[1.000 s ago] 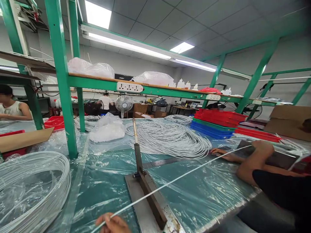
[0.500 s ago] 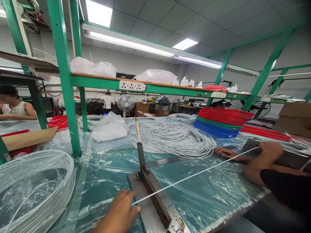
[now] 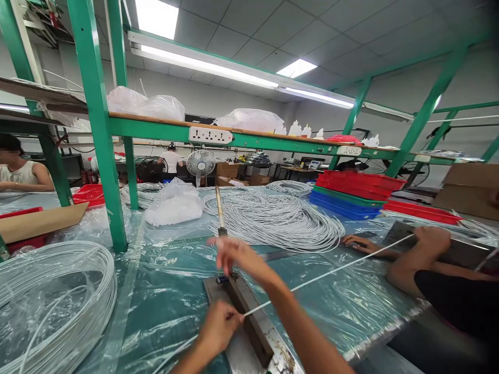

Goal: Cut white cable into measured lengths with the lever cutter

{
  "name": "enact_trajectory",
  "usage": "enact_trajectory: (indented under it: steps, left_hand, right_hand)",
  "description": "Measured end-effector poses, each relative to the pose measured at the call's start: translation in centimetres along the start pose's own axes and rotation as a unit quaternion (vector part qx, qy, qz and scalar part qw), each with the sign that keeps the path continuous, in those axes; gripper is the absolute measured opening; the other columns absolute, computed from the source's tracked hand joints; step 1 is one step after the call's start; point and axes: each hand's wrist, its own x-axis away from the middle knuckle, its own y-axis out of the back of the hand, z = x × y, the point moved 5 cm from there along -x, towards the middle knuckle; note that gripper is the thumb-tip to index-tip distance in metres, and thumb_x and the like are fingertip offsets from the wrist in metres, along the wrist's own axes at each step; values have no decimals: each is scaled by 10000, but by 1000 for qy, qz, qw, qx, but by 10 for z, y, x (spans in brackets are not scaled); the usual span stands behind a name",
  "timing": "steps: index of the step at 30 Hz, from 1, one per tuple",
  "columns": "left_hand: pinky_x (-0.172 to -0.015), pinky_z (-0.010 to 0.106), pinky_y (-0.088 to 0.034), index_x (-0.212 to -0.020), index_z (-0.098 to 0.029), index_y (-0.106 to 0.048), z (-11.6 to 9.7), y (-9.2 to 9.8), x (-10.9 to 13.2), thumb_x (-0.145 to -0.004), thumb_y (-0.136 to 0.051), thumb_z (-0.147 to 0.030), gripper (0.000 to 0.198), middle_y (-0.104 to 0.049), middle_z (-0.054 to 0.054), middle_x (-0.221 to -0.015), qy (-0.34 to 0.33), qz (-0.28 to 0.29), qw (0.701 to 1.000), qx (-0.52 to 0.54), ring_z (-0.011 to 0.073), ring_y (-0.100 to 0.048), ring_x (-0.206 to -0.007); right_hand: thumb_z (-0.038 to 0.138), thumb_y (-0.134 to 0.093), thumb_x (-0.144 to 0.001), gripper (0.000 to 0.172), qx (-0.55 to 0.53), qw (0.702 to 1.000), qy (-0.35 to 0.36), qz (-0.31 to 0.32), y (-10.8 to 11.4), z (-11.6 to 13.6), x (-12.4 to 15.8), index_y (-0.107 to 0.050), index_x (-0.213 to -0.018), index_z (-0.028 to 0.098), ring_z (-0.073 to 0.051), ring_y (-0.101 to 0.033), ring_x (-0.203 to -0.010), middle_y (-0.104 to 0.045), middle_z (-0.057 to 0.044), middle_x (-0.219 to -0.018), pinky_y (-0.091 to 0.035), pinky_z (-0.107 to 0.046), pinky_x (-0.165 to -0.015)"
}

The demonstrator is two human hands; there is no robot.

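My left hand pinches a thin white cable at the bar of a metal lever cutter. From my fingers the cable runs taut, up and right, to a co-worker's raised fist. Another white length shows below my left wrist. My right hand is over the cutter's hinge end, just beside its upright handle. Its fingers are apart, slightly blurred, and hold nothing I can see.
A large coil of white cable lies at the left, and a wide pile of cable behind the cutter. Stacked red and blue trays stand at the back right. A green post rises at left, supporting a shelf across the bench.
My right arm has come into view, its hand now by the cutter's handle. My left hand has moved right and closed on the cable beside the cutter bar. The co-worker's fist looks unchanged.
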Motion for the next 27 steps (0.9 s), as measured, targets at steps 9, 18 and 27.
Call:
enact_trajectory:
  steps: [9,18,27]
  left_hand:
    - [-699,317,-427,-977,-180,-649,-11,-2,5,-910,-329,-208,328,-697,143,-882,-84,26,986,-144,292,-649,-862]
    - [-499,213,-303,-609,-135,-635,12,-19,-32,-727,-520,-157,166,-536,-27,-504,40,39,978,201,109,-463,-494]
    - [-478,237,-200,-439,-196,-379,20,-31,-39,-644,-607,-233,309,-334,-78,-420,78,-61,973,210,84,-315,-459]
  right_hand:
    - [454,-401,-914,359,-25,984,-139,-105,66,0,-129,-539,-892,124,-21,-303,-369,-456,63,-586,-266,-158,-340]
    - [558,-171,-914,523,-86,986,-126,-72,65,23,-92,-506,-970,161,-45,-302,-308,-420,53,-430,-210,-127,-324]
    - [475,-343,-910,314,-142,972,-174,-67,76,36,79,-487,-900,197,-99,-599,-504,-661,-47,-669,-390,-133,-381]
